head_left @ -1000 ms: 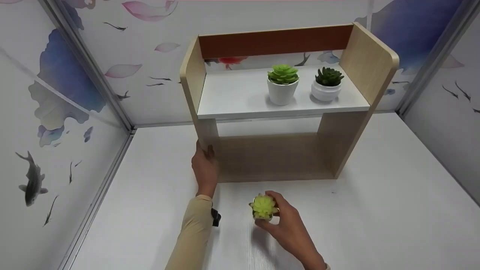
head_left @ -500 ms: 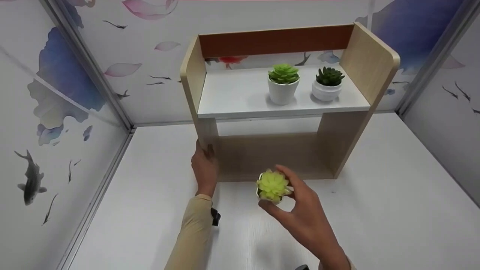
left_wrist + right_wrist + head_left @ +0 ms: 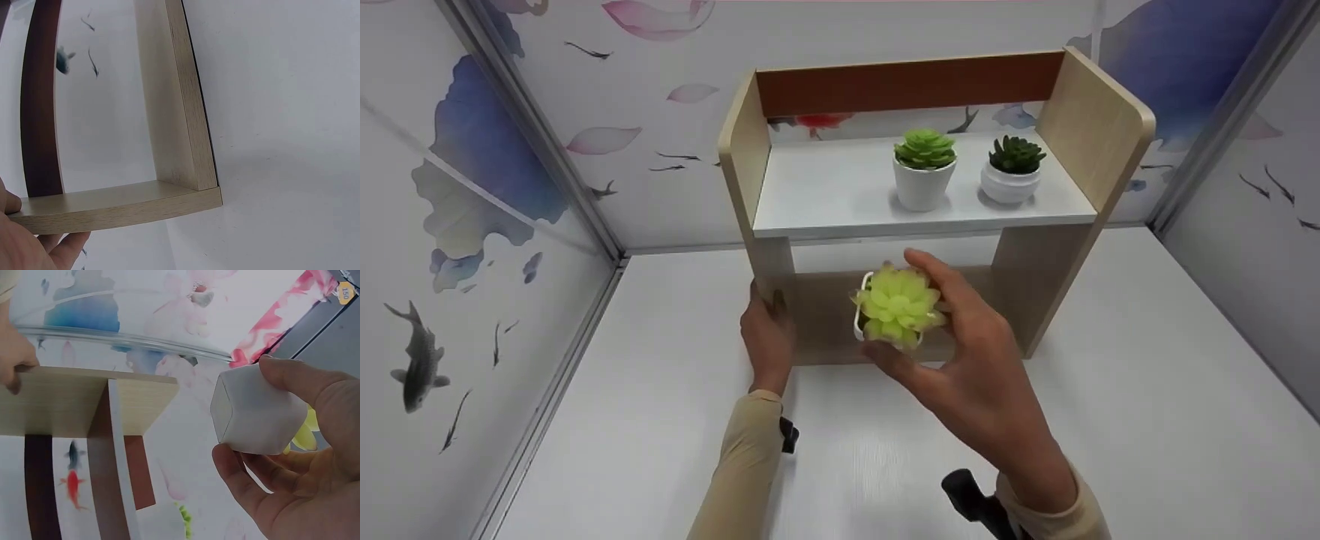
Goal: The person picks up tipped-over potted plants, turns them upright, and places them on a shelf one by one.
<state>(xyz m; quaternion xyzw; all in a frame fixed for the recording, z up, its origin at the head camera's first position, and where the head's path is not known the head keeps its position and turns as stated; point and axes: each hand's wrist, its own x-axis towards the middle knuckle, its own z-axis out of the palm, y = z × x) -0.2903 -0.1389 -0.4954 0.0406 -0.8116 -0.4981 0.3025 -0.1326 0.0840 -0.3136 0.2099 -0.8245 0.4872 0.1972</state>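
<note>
My right hand (image 3: 982, 375) grips a potted succulent (image 3: 898, 304) with yellow-green leaves, thumb and fingers round its pot, in front of the shelf's lower opening. In the right wrist view the white faceted pot (image 3: 253, 410) shows from below. My left hand (image 3: 767, 337) holds the left side panel of the wooden shelf (image 3: 877, 227). In the left wrist view the thumb and fingers (image 3: 70, 247) lie on either side of that panel's edge. On the upper board stand a bright green succulent (image 3: 924, 176) and a dark green succulent (image 3: 1011, 172), each in a white pot.
The shelf stands on a white table (image 3: 1147, 420). Printed walls (image 3: 510, 187) with fish and petals enclose the table at the left, back and right. To the left of the two pots, the upper board (image 3: 825, 184) shows its white surface.
My right hand has lifted the yellow-green succulent up and forward from low over the table to the front of the shelf. The left hand stays on the side panel.
</note>
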